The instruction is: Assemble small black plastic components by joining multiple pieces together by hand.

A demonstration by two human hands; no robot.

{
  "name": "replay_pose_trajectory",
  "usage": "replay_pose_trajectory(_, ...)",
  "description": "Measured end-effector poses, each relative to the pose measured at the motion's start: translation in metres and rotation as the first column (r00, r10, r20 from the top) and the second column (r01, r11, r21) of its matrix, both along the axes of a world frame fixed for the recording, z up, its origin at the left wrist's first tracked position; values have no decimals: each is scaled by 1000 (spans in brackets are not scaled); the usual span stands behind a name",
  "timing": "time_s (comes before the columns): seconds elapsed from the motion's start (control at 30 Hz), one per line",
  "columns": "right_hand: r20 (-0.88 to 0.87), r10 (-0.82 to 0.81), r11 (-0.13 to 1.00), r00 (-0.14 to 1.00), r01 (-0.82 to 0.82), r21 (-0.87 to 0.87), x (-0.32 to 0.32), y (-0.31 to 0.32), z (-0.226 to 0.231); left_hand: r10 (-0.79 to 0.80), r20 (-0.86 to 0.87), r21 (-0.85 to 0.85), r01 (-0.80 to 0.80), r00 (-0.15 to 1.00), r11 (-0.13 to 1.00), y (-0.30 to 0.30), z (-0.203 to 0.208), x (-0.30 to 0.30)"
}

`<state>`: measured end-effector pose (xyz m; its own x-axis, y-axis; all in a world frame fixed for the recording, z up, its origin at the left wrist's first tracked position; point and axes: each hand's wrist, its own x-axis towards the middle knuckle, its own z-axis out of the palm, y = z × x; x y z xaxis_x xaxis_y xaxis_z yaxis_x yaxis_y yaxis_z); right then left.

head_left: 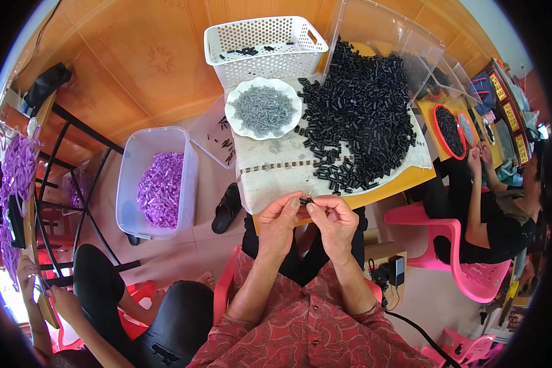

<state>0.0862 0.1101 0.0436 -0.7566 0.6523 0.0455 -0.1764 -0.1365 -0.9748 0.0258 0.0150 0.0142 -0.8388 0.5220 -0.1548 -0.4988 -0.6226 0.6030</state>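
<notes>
Both hands meet at the near edge of the worktop: the left hand and the right hand pinch one small black part between their fingertips, and I judge it goes best held low over the cloth, so a slip lands there, not on the floor. The heap of black parts and the white dish of grey pieces lie just ahead; the bin of purple parts and a neighbour's pink chair flank the seat, so there's little room sideways.
</notes>
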Motion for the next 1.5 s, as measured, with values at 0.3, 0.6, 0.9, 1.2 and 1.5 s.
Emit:
replay_pose_trajectory(0.3, -19, 42, 999, 999, -41, 23, 2, 12, -3, -174, 57, 204, 159, 983, 966, -1, -11, -4)
replay_pose_trajectory(0.6, 3, 77, 978, 997, -76, 192, 3, 20, 1, -277, 120, 286, 234, 953, 929, -1, -12, -3)
replay_pose_trajectory(0.9, 4, 57, 991, 998, -57, 124, 4, 17, 4, -162, 30, 195, 153, 986, 969, 1, -8, -1)
replay_pose_trajectory(1.2, 20, 43, 996, 999, -44, 74, 4, 16, 12, -41, -192, -25, 37, 981, 999, -1, -4, 1)
replay_pose_trajectory(1.5, 6, 69, 997, 998, -69, 27, 5, 10, 9, -54, -19, 227, 56, 998, 972, 0, -11, 1)
